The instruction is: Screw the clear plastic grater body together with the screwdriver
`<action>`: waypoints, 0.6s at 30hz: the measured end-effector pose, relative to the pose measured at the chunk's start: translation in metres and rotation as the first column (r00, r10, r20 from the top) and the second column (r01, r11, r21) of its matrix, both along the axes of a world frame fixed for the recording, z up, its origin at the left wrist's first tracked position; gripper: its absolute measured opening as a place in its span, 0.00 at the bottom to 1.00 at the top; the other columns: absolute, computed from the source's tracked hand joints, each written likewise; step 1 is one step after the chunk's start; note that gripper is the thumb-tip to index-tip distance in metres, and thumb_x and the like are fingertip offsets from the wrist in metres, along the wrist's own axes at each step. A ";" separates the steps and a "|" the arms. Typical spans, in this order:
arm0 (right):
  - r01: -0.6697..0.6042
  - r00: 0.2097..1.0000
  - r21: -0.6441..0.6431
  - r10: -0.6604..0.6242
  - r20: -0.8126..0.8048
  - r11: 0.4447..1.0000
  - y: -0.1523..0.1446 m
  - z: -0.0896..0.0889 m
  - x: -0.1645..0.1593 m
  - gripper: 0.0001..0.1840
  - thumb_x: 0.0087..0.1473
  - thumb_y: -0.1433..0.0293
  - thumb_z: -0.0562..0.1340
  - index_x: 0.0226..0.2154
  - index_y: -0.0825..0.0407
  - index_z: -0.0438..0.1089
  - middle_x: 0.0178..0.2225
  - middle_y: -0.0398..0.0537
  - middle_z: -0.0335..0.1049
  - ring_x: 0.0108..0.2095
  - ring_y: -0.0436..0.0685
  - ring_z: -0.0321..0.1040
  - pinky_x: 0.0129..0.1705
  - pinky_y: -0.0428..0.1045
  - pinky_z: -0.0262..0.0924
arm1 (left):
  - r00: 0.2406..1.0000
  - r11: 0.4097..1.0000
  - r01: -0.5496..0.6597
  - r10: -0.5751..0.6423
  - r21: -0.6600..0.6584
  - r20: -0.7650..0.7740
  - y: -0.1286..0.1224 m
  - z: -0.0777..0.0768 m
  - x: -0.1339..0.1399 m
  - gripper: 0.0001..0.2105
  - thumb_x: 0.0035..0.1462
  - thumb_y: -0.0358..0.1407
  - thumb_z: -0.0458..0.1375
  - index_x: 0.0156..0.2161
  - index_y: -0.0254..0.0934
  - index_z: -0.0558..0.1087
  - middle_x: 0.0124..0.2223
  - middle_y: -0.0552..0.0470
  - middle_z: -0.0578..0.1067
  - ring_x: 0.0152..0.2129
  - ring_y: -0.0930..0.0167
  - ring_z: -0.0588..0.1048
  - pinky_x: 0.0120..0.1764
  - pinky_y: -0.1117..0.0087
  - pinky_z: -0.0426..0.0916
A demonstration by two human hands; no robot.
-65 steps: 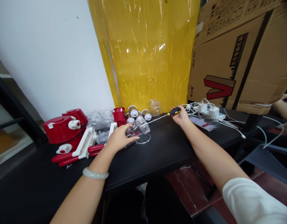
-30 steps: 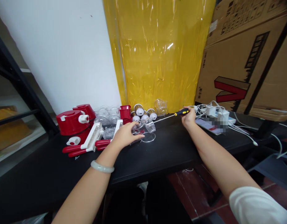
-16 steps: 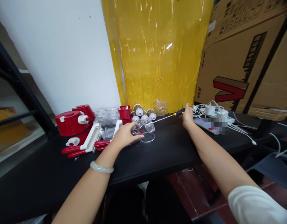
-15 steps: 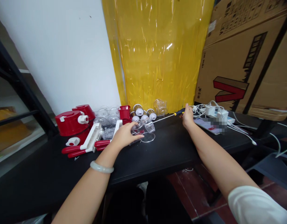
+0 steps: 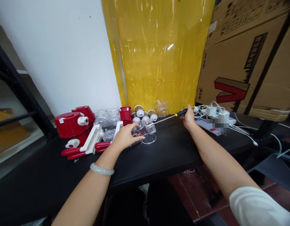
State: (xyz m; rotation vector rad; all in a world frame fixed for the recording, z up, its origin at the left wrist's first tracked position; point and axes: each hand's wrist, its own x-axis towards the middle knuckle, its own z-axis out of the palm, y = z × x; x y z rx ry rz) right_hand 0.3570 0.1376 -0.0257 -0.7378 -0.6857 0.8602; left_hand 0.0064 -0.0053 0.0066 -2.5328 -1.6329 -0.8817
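Note:
My right hand [image 5: 188, 118] is closed round the dark handle of a screwdriver [image 5: 167, 118] with a yellow collar. Its long metal shaft points left, and the tip reaches a clear plastic part [image 5: 149, 126]. My left hand [image 5: 126, 135] is wrapped round this clear part from the left, thumb and fingers curved about it. A round transparent rim [image 5: 149, 139] shows by the thumb; the fingers hide some of the piece. Just behind stand several metal-and-white cylinders [image 5: 139, 111]. Beside my left wrist lie red handles [image 5: 101, 145] with white arms [image 5: 92, 138].
Red round housings [image 5: 71, 125] with white knobs stand at the left. Clear cups [image 5: 107, 116] and a red box-shaped part [image 5: 125, 113] sit by the wall. On the right are a phone [image 5: 207, 127], white chargers and cables [image 5: 220, 113], and a large cardboard box [image 5: 234, 62].
Both hands hold nearly the same pose, with the screwdriver against the clear part. The whole view has shifted very slightly.

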 end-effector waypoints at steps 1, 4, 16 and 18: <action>0.025 1.000 -0.005 -0.024 0.019 1.000 -0.001 0.000 0.000 0.27 0.52 0.43 0.62 0.28 0.46 0.53 0.15 0.29 0.50 0.11 0.44 0.48 0.13 0.41 0.48 | 1.000 1.000 0.001 -0.001 0.001 -0.001 0.000 0.000 0.000 0.30 0.49 0.54 0.68 0.53 0.41 0.72 0.51 0.44 0.79 0.48 0.56 0.78 0.50 0.57 0.70; 0.021 1.000 -0.006 -0.021 0.006 1.000 -0.004 0.003 -0.004 0.26 0.51 0.46 0.66 0.27 0.47 0.55 0.14 0.28 0.50 0.11 0.44 0.48 0.13 0.41 0.48 | 1.000 1.000 -0.004 0.004 0.003 -0.003 0.001 0.000 0.000 0.30 0.49 0.54 0.68 0.54 0.41 0.72 0.51 0.44 0.79 0.47 0.56 0.78 0.49 0.56 0.71; -0.002 0.990 0.031 0.006 -0.143 1.000 -0.012 0.010 -0.012 0.15 0.53 0.62 0.68 0.27 0.49 0.61 0.21 0.34 0.65 0.22 0.47 0.68 0.27 0.44 0.68 | 1.000 1.000 -0.011 0.011 -0.005 -0.005 0.000 0.000 0.000 0.31 0.49 0.54 0.68 0.54 0.41 0.72 0.52 0.45 0.79 0.48 0.56 0.77 0.50 0.56 0.70; -0.002 0.994 0.020 0.004 -0.113 1.000 -0.011 0.009 -0.011 0.12 0.53 0.62 0.66 0.29 0.49 0.64 0.22 0.35 0.66 0.24 0.48 0.71 0.28 0.45 0.69 | 1.000 1.000 -0.014 0.014 -0.007 -0.005 0.000 0.000 0.000 0.31 0.48 0.54 0.68 0.54 0.41 0.72 0.52 0.45 0.79 0.48 0.56 0.77 0.50 0.56 0.70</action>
